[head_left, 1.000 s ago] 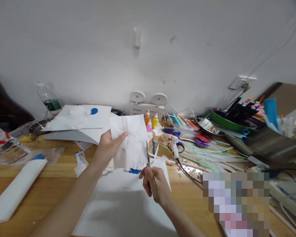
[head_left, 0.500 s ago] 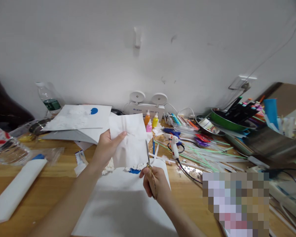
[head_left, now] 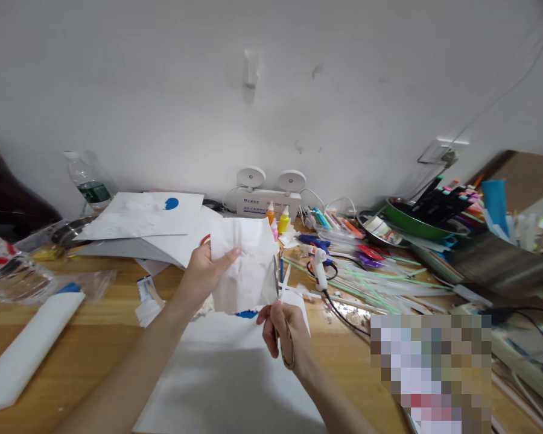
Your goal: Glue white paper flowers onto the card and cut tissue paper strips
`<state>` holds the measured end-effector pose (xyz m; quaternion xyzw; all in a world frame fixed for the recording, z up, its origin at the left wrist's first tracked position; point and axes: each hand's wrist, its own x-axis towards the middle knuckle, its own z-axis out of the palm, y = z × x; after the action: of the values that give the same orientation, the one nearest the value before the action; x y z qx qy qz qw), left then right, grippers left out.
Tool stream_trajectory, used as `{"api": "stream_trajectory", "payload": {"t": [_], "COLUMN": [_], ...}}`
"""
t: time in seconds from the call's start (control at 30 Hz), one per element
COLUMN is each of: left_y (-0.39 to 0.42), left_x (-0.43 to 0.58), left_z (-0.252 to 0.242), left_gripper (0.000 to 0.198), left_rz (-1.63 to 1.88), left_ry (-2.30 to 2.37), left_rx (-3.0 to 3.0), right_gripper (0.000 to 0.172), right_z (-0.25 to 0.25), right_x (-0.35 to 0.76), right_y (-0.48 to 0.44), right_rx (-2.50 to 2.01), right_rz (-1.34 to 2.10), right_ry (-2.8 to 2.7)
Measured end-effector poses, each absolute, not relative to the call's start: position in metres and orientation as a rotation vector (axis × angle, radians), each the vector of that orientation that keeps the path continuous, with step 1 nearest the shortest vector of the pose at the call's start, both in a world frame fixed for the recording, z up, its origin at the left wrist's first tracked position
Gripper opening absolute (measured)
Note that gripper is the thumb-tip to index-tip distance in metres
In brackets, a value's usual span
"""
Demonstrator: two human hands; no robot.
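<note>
My left hand (head_left: 202, 274) pinches a crumpled white paper tissue (head_left: 247, 265) by its left edge and holds it upright above the desk. My right hand (head_left: 283, 328) is closed round the handles of a pair of scissors (head_left: 278, 286), whose blades point up along the tissue's right edge. Below both hands lies a large white sheet (head_left: 226, 374) with a blue patch (head_left: 247, 314) at its far edge.
A white glue gun (head_left: 317, 265) with a black cord lies to the right, among straws (head_left: 371, 283) and markers. Small paint bottles (head_left: 278, 220) stand by the wall. Stacked white sheets (head_left: 140, 223), a water bottle (head_left: 88, 184) and a white foam strip (head_left: 25, 352) lie left.
The left hand has shifted the tissue a little right and turned it. The scissors have moved up along its right edge. The white bits under the tissue are now covered.
</note>
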<state>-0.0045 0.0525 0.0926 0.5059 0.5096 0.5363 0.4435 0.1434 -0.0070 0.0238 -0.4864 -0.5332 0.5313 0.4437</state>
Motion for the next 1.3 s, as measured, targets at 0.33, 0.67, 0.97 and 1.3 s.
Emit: {"api": "stream_trajectory", "payload": {"t": [0.33,0.67,0.97,1.3], "left_y": [0.0502,0.0520,0.0523,0.0518], "left_x": [-0.0018,-0.0053,-0.0056,-0.0048], "left_z": [0.0938,0.0911,0.0932,0.0935], "left_gripper": [0.035,0.033,0.031,0.035], "left_rz": [1.289,1.302,1.317,1.326], "left_ry": [1.232,1.262,1.267,1.265], "left_rx": [1.268,1.309,1.292,1.293], "right_gripper": [0.064,0.058,0.057,0.063], "right_z": [0.0291,0.0240,0.0226,0.0268], "right_x": [0.1446,0.1445,0.1441,0.1439], "right_y": [-0.0071,-0.0049,-0.0025,-0.0051], "right_rx": [-1.191,-1.215,-1.260,-1.247], "right_rz": [1.321,1.277,1.312,1.327], "right_ry": [-1.295,-1.289,-1.268,-1.294]}}
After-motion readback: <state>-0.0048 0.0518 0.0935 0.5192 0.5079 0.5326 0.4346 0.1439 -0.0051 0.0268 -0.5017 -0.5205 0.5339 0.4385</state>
